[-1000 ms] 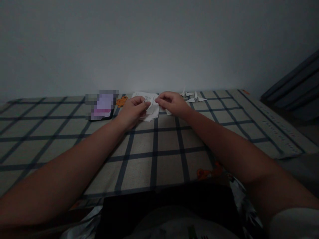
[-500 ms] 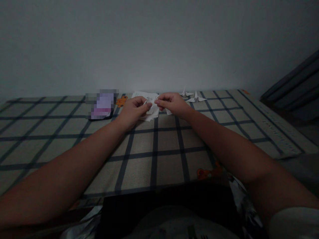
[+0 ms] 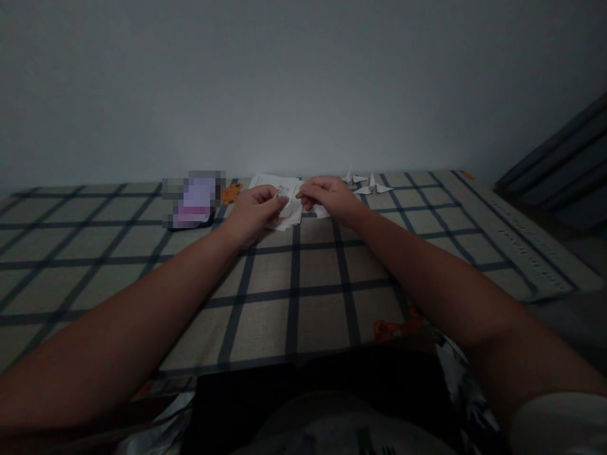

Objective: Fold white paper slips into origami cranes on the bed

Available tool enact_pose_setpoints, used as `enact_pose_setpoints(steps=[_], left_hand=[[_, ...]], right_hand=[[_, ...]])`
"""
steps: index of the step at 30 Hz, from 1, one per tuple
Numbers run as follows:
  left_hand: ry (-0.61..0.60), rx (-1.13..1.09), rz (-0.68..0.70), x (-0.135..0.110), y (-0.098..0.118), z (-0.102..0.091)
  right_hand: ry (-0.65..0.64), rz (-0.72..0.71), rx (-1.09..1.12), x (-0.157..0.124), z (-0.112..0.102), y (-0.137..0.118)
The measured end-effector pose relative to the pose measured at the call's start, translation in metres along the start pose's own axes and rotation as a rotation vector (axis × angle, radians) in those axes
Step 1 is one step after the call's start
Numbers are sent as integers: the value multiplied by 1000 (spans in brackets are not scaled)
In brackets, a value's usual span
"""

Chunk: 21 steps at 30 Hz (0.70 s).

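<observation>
Between thumb and fingers, my left hand (image 3: 257, 208) pinches a small piece of folded paper (image 3: 283, 191) above a stack of white paper sheets (image 3: 265, 182). Just to the right, my right hand (image 3: 326, 197) is closed with thumb and fingertips together, close to the folded paper's edge. Whether those fingertips still grip the paper is too small and dark to make out. Part of another white paper (image 3: 321, 213) shows under my right hand. Two folded paper cranes (image 3: 374, 187) rest beyond my right wrist.
A phone (image 3: 194, 199) with a blurred screen lies left of the paper stack. The checked cloth (image 3: 265, 316) covers the table, which runs back to a plain wall (image 3: 303, 82). Dark draped fabric (image 3: 564, 170) hangs at the far right.
My right hand's fingertips have shifted slightly to the right, a little away from the folded paper. My left hand keeps its pinch almost in place.
</observation>
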<state>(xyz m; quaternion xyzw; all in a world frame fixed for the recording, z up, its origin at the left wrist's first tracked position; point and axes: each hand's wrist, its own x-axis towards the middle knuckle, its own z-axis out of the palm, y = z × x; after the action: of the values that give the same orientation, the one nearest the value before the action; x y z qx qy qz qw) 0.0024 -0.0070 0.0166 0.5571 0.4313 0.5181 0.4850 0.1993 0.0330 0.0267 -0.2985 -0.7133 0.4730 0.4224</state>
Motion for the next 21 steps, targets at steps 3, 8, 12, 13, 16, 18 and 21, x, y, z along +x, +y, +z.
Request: enact_pose_setpoints(steps=[3,8,12,13,16,18,21], left_hand=[[-2,-39,-17,2,-3,-1],[17,-12,1,2,-7,-1],[14,-45,1,3,-6,3],[10,-68,-1,3,-5,4],[22,-147,1,5,-2,5],[42,-185,4,6,-1,5],[35,-205,-5,7,-2,3]], right_hand=[[31,7,5,0,0,0],[-29,-18,0,2,1,4],[22,-54,-3,3,1,8],[42,-65,-6,3,1,8],[76,-88,-5,1,0,5],[84,-84,31,-1,0,2],[85,-29,153,-1,1,-1]])
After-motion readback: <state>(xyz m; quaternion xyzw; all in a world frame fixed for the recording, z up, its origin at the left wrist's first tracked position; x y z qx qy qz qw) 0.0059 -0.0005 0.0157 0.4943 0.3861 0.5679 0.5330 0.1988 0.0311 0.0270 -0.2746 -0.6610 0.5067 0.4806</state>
